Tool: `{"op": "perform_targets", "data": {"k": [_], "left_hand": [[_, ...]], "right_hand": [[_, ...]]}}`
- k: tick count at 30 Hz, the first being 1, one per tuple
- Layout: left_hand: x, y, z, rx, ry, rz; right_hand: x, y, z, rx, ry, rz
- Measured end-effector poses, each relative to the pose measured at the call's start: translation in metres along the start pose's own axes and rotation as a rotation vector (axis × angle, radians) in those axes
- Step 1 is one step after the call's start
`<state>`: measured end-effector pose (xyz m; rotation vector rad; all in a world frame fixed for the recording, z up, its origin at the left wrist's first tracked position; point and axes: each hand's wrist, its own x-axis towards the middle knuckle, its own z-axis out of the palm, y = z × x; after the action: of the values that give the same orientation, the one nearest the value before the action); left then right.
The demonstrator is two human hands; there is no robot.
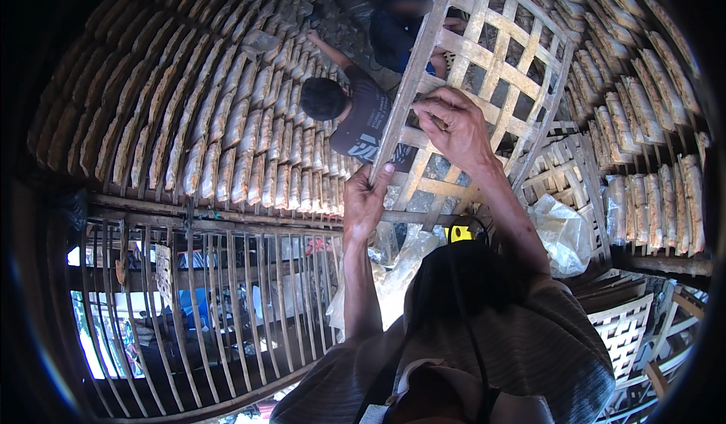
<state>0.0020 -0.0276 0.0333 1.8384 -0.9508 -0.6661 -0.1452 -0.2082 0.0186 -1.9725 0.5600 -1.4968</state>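
Observation:
In front of me a woven bamboo rack (501,67) with a wooden frame is tilted up, its open lattice of wide pale slats reaching toward the top of the view. My left hand (366,202) is closed around the lower end of its left frame bar, thumb on top. Over the lattice, beside that same bar, my right hand (458,131) has its fingers curled and pinched together. Whatever those fingers hold, if anything, is too small or hidden to make out.
Slatted shelves carry rows of thin wrapped slabs (249,148) at left and more slabs (656,211) at right. Beyond the rack, a person in a dark T-shirt (364,114) reaches leftward. Clear plastic (561,235) and bamboo racks (624,333) are at right.

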Motion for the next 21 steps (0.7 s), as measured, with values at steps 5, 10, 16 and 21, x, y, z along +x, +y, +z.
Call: {"op": "perform_targets", "data": {"k": [5,10,16,21], "left_hand": [[-0.0003,-0.0009,0.0010,-0.008,-0.005,-0.002],[0.0002,-0.0023,-0.0004,-0.014,-0.014,-0.004],[-0.0008,-0.0002,0.0047,-0.028,0.008,0.039],[-0.0001,-0.0005,-0.0006,0.018,-0.028,-0.022]], "right_hand": [[0.0026,-0.0024,-0.0027,0.059,-0.010,0.076],[0.0005,0.0034,-0.0086,-0.022,-0.086,-0.098],[-0.0010,-0.0036,-0.0086,-0.062,-0.064,-0.112],[-0.0038,0.0017,-0.0075,0.018,-0.088,-0.009]]}}
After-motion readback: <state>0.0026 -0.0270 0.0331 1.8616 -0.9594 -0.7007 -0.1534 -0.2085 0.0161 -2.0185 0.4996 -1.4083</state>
